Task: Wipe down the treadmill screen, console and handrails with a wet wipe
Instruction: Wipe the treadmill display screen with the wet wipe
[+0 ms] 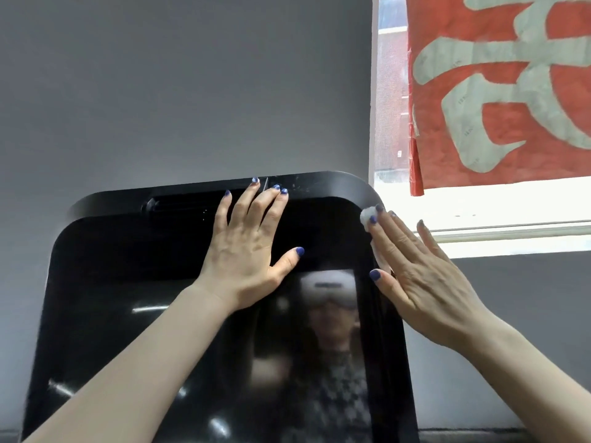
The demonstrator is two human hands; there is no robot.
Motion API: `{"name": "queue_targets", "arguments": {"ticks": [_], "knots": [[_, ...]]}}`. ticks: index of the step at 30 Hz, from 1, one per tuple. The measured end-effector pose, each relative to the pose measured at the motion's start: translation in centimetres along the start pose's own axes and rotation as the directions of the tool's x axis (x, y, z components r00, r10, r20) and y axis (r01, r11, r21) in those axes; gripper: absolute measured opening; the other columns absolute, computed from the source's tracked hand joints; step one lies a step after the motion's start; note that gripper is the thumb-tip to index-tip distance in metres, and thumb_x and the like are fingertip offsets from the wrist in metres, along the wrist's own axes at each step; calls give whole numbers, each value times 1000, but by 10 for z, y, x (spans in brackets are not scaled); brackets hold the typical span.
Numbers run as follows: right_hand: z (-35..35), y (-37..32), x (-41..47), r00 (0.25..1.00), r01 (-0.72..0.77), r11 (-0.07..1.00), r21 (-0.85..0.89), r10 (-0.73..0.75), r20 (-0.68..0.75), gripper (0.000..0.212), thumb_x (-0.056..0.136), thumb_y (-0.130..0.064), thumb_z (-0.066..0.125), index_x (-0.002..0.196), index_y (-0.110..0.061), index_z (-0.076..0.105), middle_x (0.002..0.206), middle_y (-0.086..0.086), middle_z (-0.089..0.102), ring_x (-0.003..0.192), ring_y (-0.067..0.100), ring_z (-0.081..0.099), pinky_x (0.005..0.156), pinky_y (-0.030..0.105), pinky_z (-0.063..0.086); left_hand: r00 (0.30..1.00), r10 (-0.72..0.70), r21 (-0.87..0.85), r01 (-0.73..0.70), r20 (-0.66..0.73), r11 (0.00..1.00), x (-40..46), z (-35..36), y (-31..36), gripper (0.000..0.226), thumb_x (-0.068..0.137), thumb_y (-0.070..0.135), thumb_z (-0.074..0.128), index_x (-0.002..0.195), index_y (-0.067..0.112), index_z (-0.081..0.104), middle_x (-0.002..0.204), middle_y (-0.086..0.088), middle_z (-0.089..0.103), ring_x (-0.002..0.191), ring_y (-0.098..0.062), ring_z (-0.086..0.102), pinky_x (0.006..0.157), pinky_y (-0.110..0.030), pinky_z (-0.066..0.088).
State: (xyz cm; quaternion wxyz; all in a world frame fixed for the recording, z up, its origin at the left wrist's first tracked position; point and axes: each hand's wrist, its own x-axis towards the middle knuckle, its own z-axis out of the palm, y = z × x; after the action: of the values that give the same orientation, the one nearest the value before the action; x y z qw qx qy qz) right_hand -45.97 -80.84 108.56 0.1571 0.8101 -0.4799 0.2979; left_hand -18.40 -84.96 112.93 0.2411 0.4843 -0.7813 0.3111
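1. There is one treadmill screen (160, 314), black and glossy, with rounded corners. It fills the lower middle of the view, from about 7 o'clock to 5 o'clock, and it stands before a grey wall (160, 91).
2. Two bare hands are on it, both with blue painted nails.
3. The left hand (246, 251) lies flat on the upper part of the glass, near the centre of the view. Its fingers are straight and spread, and the tips reach the top frame. It holds nothing.
4. The right hand (422, 276), at 3 o'clock from the left one, has straight fingers also. They press one white wet wipe (367, 215) against the upper right edge of the screen.
5. The wipe shows in two places: above the fingertips at the rounded corner, and under the hand along the frame.
6. At 1 o'clock there is one window (391, 91), with one red banner (499, 91) with pale characters hanging in front of it.
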Motion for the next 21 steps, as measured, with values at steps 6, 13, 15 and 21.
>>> {"name": "queue_targets", "arguments": {"ticks": [6,13,15,21], "knots": [[-12,-14,51,999,11,1000,-8,-10,41,68,101,-58,13,157,-30,-12,166,-11,-13,151,2,-14,125,34,-8,1000,6,3,-6,-16,1000,-1,1,-1,83,90,63,34,154,10,32,157,-6,34,151,-30,20,121,-57,12],[-20,-1,47,994,-39,999,-1,39,99,70,98,-60,10,160,-30,-5,167,-13,-7,151,-1,-12,125,40,-3,1000,7,-1,-7,2,1000,-1,2,-2,84,90,64,34,154,10,32,157,-5,35,151,-30,21,121,-57,13],[-20,-10,61,991,-82,996,21,79,104,73,95,-64,7,159,-31,-6,167,-14,-9,150,-3,-15,125,37,-7,1000,6,3,-6,18,1000,0,1,-2,84,90,64,35,154,10,32,156,-5,35,151,-30,22,121,-57,14],[-25,-12,53,986,-77,996,-37,82,143,73,95,-63,4,159,-32,-10,166,-16,-12,148,-5,-17,125,41,-8,999,50,-126,-49,-2,991,1,-8,-18,80,92,60,34,158,16,25,164,-2,20,153,-21,13,123,-52,11]]}}
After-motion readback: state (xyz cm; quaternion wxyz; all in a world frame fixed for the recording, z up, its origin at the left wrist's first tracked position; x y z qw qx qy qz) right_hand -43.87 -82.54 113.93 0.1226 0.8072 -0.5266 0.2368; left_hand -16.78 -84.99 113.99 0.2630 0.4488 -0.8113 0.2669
